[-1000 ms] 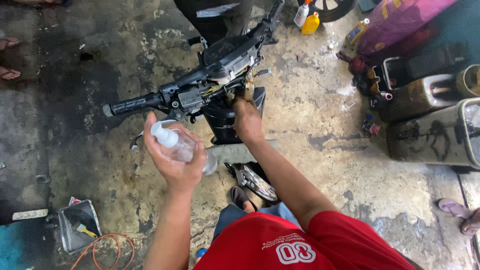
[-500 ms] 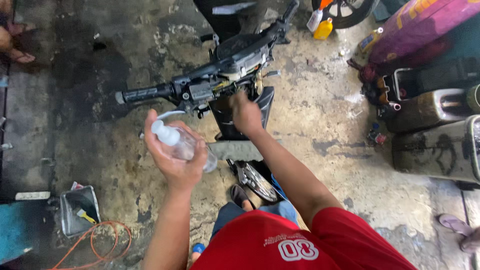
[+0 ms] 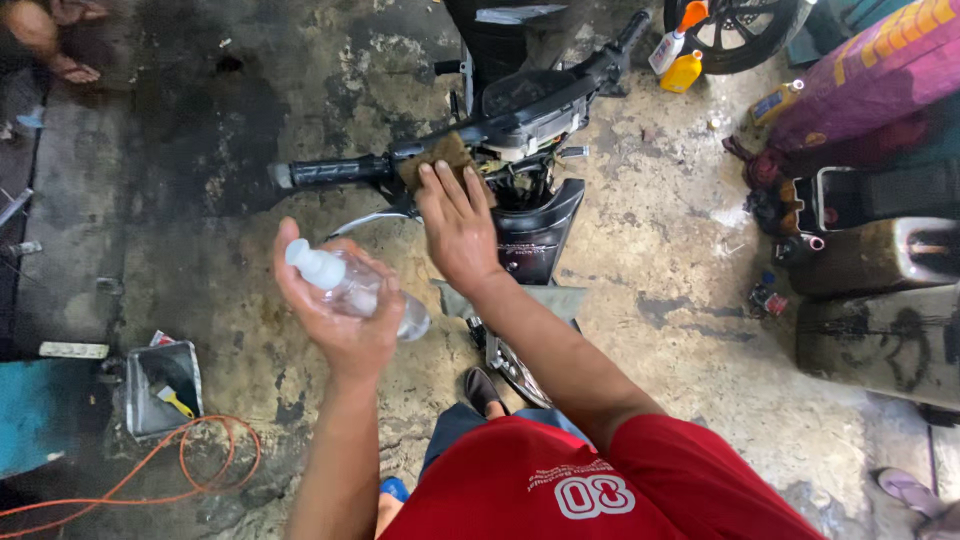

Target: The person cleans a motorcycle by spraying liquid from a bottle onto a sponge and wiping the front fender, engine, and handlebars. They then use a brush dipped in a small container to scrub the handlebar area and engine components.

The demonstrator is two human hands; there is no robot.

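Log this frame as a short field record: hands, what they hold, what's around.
left hand: holds a clear plastic bottle with a white cap, lying tilted across the palm
right hand: presses a brown cloth on the handlebar
motorcycle: black, front panels partly off
floor: stained concrete
left of person: metal tray, orange cable
top right: yellow bottle, white bottle with orange cap

Motorcycle handlebar (image 3: 470,150) upper centre; cloth (image 3: 440,158) on it under right hand (image 3: 458,228); bottle (image 3: 355,290) in left hand (image 3: 340,310), lower left; tray (image 3: 135,395) far left.
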